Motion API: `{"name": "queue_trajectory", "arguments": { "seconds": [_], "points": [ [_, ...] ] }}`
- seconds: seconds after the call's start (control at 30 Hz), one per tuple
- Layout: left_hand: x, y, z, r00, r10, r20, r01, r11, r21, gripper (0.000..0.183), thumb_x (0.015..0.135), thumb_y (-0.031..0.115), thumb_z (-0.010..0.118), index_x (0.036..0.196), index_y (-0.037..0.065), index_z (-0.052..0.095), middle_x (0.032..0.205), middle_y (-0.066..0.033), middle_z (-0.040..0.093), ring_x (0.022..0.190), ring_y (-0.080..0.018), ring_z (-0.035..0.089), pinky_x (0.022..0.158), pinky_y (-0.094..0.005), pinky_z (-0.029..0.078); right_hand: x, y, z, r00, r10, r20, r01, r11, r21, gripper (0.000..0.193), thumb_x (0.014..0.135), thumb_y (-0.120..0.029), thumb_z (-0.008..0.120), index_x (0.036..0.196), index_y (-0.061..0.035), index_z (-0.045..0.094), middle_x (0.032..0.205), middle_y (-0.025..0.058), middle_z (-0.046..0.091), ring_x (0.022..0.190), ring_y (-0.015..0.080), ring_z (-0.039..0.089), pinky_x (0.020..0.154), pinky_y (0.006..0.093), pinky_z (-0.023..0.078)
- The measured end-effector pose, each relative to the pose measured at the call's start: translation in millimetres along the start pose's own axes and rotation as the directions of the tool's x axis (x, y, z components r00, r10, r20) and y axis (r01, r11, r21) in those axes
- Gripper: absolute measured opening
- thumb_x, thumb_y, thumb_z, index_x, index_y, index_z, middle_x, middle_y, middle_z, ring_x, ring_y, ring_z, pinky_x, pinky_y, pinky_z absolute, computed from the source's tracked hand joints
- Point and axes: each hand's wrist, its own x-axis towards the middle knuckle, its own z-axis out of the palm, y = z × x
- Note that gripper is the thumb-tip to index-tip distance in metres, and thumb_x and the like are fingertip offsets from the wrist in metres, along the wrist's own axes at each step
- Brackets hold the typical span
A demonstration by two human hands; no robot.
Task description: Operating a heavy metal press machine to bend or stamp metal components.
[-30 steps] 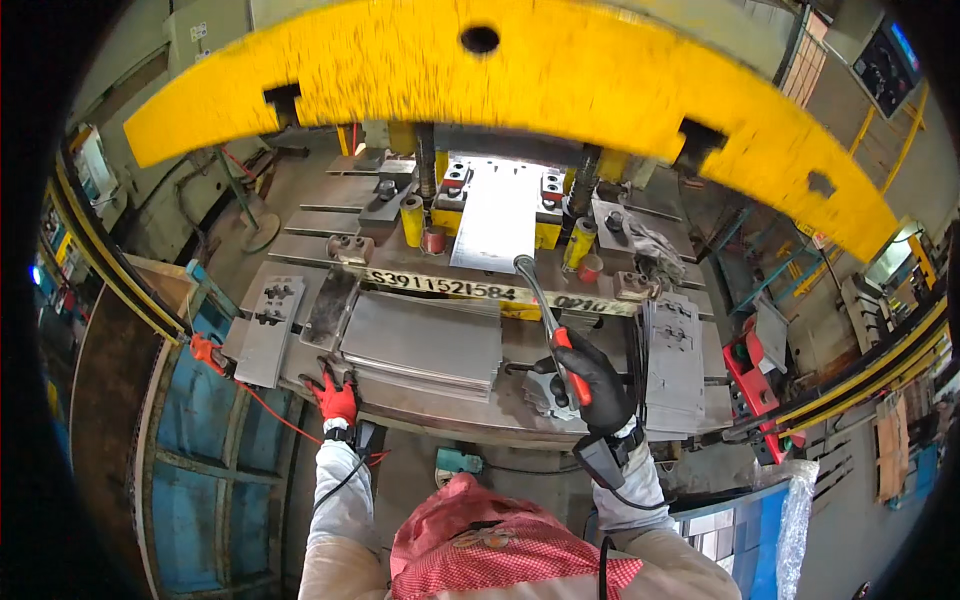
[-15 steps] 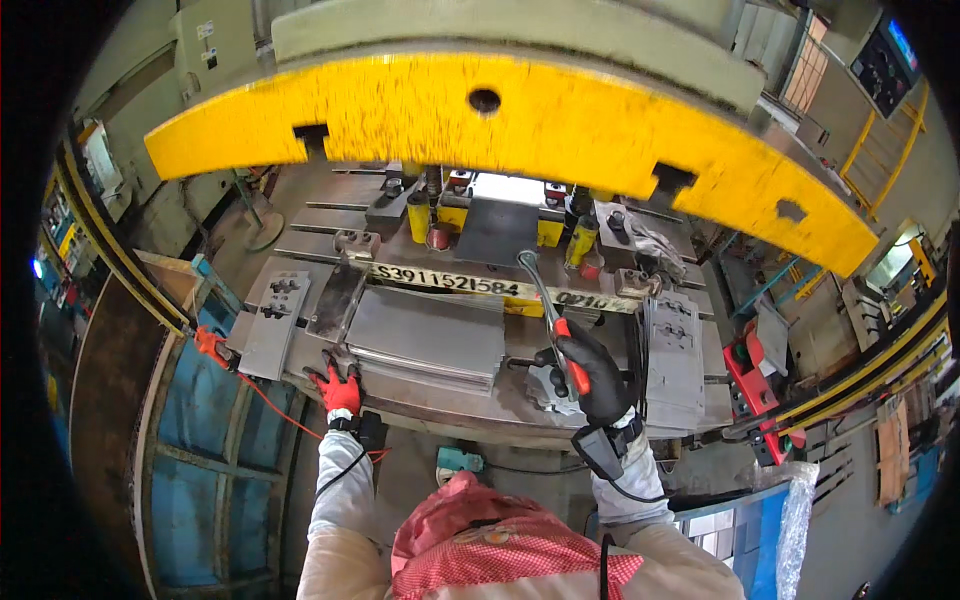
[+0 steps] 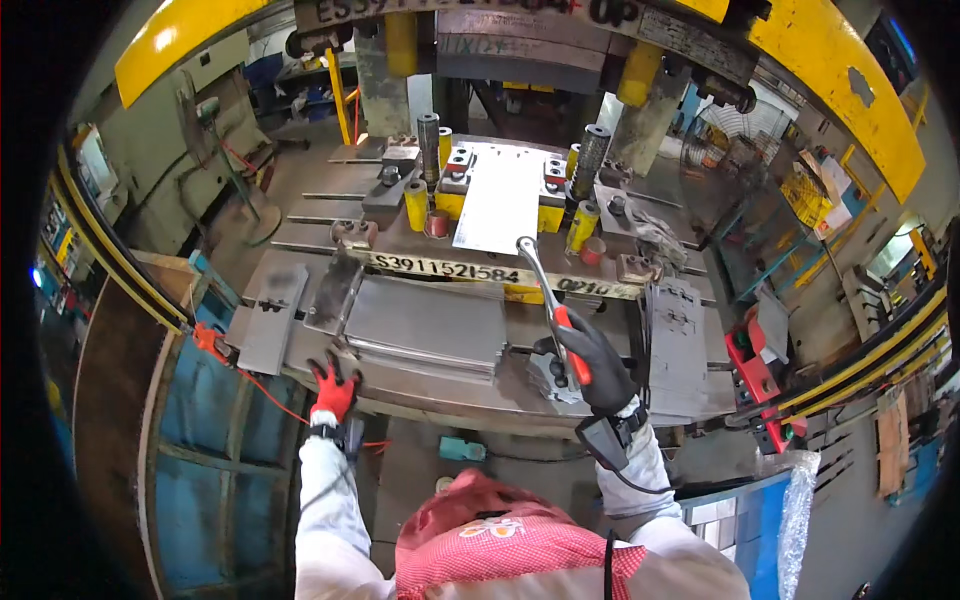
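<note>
Seen from above, a person in two gloves stood at a metal press. The right hand [image 3: 596,362], in a black glove, was grasping a long tool [image 3: 541,283] by its red handle. The tool's round tip lay at the near right corner of a bright metal sheet [image 3: 497,205]; whether it touched the sheet or hovered just over it could not be told. The sheet lay flat on the lower part of the press, between two dark upright posts [image 3: 590,165], its near end toward the person.

The left hand [image 3: 334,386], in a red glove, gripped nothing, its fingers spread by the near edge of the surface [image 3: 465,402]. Just beyond, left of centre, sat a stack of flat grey sheets [image 3: 425,325].

As for progress, one sheet appeared to be in place, and the stack seemed left to be handled. The press's upper block [image 3: 520,50] was raised well above the sheet. Whether that sheet had been pressed did not show. More flat pieces [image 3: 680,355] lay at the right; whether they were finished was unclear.
</note>
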Motion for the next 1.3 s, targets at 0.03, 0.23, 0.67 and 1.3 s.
{"name": "queue_trajectory", "arguments": {
  "seconds": [0.03, 0.23, 0.67, 1.3],
  "points": [
    [-22, 34, -33, 0.987, -0.098, 0.130, 0.081, 0.989, 0.127, 0.064, 0.079, 0.038, 0.058, 0.133, 0.015, 0.033, 0.131, -0.0230, 0.023, 0.121, -0.0378, 0.030, 0.098, -0.0408, 0.031, -1, 3, -4, 0.998, -0.056, -0.011, 0.056, 0.996, -0.069, 0.048, 0.086, -0.025, 0.049, 0.124, 0.0021, 0.039, 0.095, 0.0043, 0.055, 0.079, 0.0066, 0.051, 0.067, 0.0208, 0.042],
    [-102, 174, -101, 0.919, 0.370, 0.137, -0.147, 0.643, -0.751, 0.055, 0.085, 0.037, 0.053, 0.128, 0.007, 0.040, 0.108, -0.0103, 0.060, 0.097, -0.0226, 0.058, 0.086, -0.0331, 0.044, 2, 5, 4, 0.992, 0.126, 0.008, -0.126, 0.991, 0.047, 0.048, 0.086, -0.025, 0.047, 0.125, 0.0019, 0.037, 0.096, 0.0058, 0.055, 0.075, 0.0072, 0.049, 0.066, 0.0207, 0.041],
    [-7, 341, -42, 0.716, 0.645, 0.267, 0.511, -0.224, -0.830, 0.045, 0.091, 0.037, 0.043, 0.106, -0.005, 0.049, 0.099, -0.0218, 0.059, 0.086, -0.0295, 0.061, 0.077, -0.0354, 0.052, 32, 4, -9, 0.996, 0.046, -0.071, -0.051, 0.996, -0.077, 0.049, 0.081, -0.026, 0.052, 0.121, -0.0007, 0.040, 0.084, 0.0055, 0.056, 0.053, 0.0081, 0.049, 0.047, 0.0221, 0.041],
    [18, 336, -15, 0.721, 0.653, 0.229, 0.491, -0.249, -0.835, 0.051, 0.089, 0.036, 0.047, 0.107, -0.012, 0.044, 0.101, -0.0285, 0.056, 0.088, -0.0340, 0.060, 0.080, -0.0362, 0.052, -72, 46, -18, 0.947, 0.132, -0.292, -0.118, 0.991, 0.062, 0.067, 0.078, -0.024, 0.056, 0.134, -0.0006, 0.028, 0.090, 0.0080, 0.055, 0.060, 0.0103, 0.050, 0.054, 0.0249, 0.043]
  ]
}}
